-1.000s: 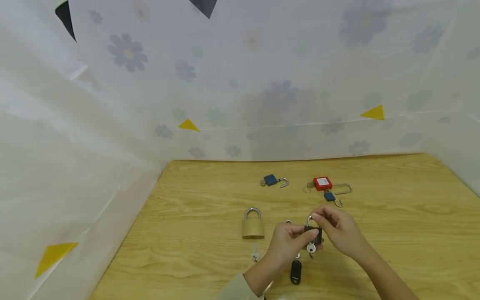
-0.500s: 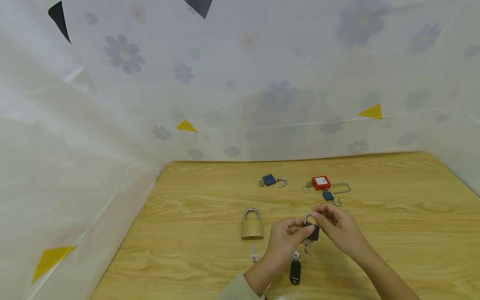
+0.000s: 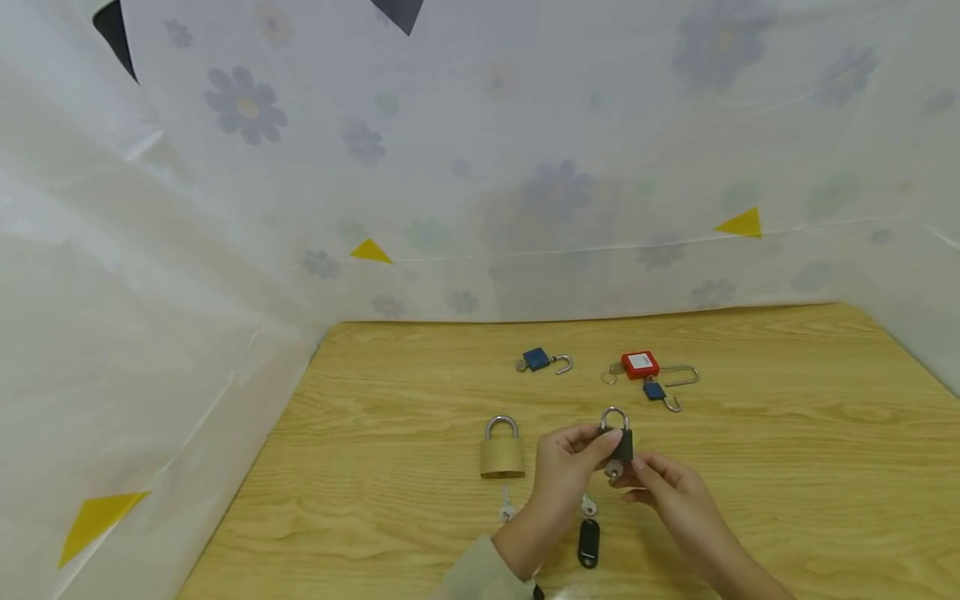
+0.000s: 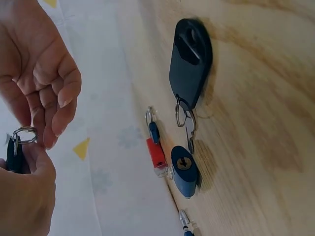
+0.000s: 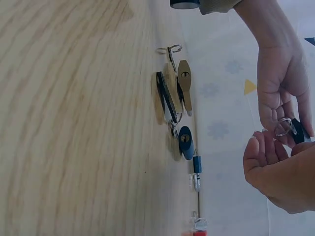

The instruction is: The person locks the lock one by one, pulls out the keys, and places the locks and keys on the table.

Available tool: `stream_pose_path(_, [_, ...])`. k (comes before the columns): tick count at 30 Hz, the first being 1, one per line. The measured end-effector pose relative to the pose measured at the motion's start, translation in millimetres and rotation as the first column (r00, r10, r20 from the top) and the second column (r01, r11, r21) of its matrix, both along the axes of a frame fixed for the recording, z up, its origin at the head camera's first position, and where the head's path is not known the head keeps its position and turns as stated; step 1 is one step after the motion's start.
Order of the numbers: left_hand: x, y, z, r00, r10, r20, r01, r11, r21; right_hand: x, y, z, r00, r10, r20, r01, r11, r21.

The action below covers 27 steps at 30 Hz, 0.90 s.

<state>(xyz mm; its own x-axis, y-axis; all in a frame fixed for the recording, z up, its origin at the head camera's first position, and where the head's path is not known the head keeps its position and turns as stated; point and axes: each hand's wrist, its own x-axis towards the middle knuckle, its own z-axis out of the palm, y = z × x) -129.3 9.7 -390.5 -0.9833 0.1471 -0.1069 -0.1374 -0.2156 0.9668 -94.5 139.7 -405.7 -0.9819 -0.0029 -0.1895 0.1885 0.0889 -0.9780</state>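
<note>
In the head view my left hand (image 3: 562, 467) pinches a small black padlock (image 3: 622, 446) between thumb and fingers, holding it upright above the table. Both legs of its steel shackle (image 3: 615, 417) meet the body. A key (image 3: 613, 470) hangs from its bottom, with a ring (image 4: 24, 135) on it in the left wrist view. My right hand (image 3: 678, 500) is at the padlock's lower side, its loosely bent fingers around the key and ring. In the right wrist view the right hand (image 5: 280, 169) shows fingertips close to the ring, with no grip on it visible.
A brass padlock (image 3: 502, 458) stands left of the hands, with a key (image 3: 507, 506) before it. A black tag with key (image 3: 588, 542) lies nearer, by a dark blue padlock (image 4: 184, 172). Farther back lie a red padlock (image 3: 641, 364) and two blue padlocks (image 3: 536, 359).
My right hand has left the shackle's top and moved down to the key at the padlock's bottom. My left hand has raised the padlock slightly and turned it more upright.
</note>
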Motion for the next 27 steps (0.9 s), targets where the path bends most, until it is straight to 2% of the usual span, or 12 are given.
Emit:
stream_pose_path(12, [0.3, 4, -0.9, 0.998, 0.05, -0.025, -0.049, 0.998, 0.033, 8.5, -10, -3.0, 0.998, -0.068, 0.0, 0.068, 0.995, -0.08])
stream_pose_path(20, [1.9, 4, -0.3, 0.998, 0.048, -0.028, -0.047, 0.998, 0.028, 11.1, -14, -3.9, 0.993, -0.103, -0.062, 0.098, 0.992, -0.081])
stream_pose_path(27, [3.4, 6, -0.7, 0.999, 0.042, -0.03, -0.041, 0.998, 0.039, 11.0, -13, -3.1, 0.987, -0.148, -0.06, 0.146, 0.988, -0.044])
